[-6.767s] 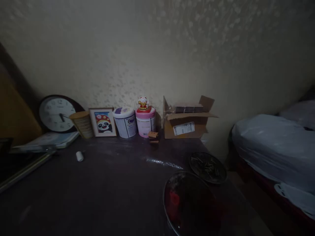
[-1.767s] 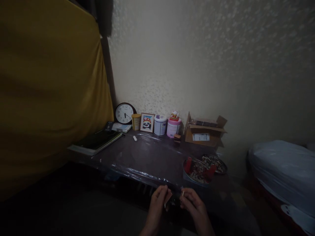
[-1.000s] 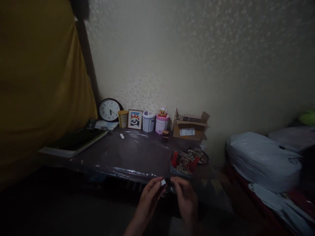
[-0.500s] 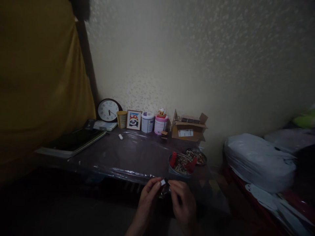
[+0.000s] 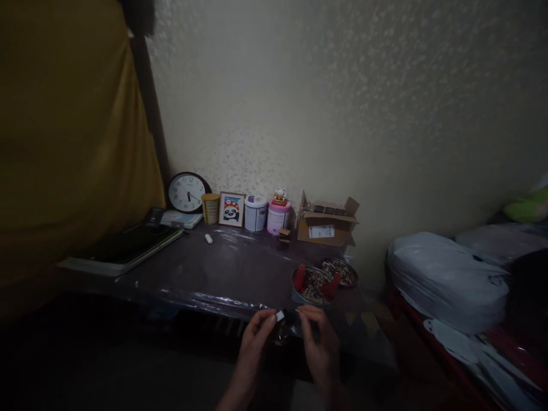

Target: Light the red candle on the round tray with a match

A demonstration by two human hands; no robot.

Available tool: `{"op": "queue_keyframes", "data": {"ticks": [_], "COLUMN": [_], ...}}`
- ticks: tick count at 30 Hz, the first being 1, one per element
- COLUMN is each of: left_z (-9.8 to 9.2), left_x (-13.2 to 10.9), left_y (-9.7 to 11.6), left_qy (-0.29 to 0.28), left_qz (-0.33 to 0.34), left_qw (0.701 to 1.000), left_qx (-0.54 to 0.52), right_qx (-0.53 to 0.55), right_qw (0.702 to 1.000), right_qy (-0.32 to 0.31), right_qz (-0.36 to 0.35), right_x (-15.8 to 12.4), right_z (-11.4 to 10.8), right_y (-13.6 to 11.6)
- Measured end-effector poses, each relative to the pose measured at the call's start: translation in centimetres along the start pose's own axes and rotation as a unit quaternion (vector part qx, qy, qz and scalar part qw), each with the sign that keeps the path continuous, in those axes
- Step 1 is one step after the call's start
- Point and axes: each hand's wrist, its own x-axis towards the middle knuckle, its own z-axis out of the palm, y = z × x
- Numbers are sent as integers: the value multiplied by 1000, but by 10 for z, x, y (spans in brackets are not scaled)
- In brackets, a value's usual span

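My left hand (image 5: 253, 343) is closed in a pinch on a small dark box with a white end (image 5: 281, 316), held just in front of the table's near edge. My right hand (image 5: 319, 347) is right beside it, fingertips pinched together at the box's other end; what they hold is too dark to make out. Just beyond the hands, a round metal dish (image 5: 314, 283) with small sticks and red pieces sits on the plastic-covered table (image 5: 222, 271). A second dish (image 5: 341, 272) lies behind it.
Along the wall stand a clock (image 5: 186, 192), a yellow cup (image 5: 210, 208), a panda picture (image 5: 232, 209), a white tub (image 5: 256, 213), a pink tub (image 5: 278, 217) and an open cardboard box (image 5: 327, 223). Books (image 5: 124, 251) lie left, under a yellow curtain (image 5: 64, 142). A wrapped bundle (image 5: 449, 279) lies right.
The view pulled back from the table and both hands came into sight. Over the last second they stay together on the small box, shifting slightly.
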Motion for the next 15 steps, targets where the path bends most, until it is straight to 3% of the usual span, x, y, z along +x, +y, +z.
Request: {"op": "queue_keyframes", "data": {"ticks": [6,9,11,15], "left_z": [3,3,3,4], "left_x": [-2,-2,-3,-4], "left_y": [3,1,1,6], "left_qy": [8,2,-2,10], "left_qz": [-2,14,29,39], "left_qw": [1000,1000,999,998], "left_qx": [18,19,26,46], "right_qx": [-17,-6,-7,-9], "right_qw": [998,994,995,992], "right_qy": [-30,-90,-101,-26], "right_qz": [-60,-61,-4,124], "right_x": [-3,-7,-8,-3], "right_z": [-9,-6,-1,1], "right_y": [-11,-4,8,25]}}
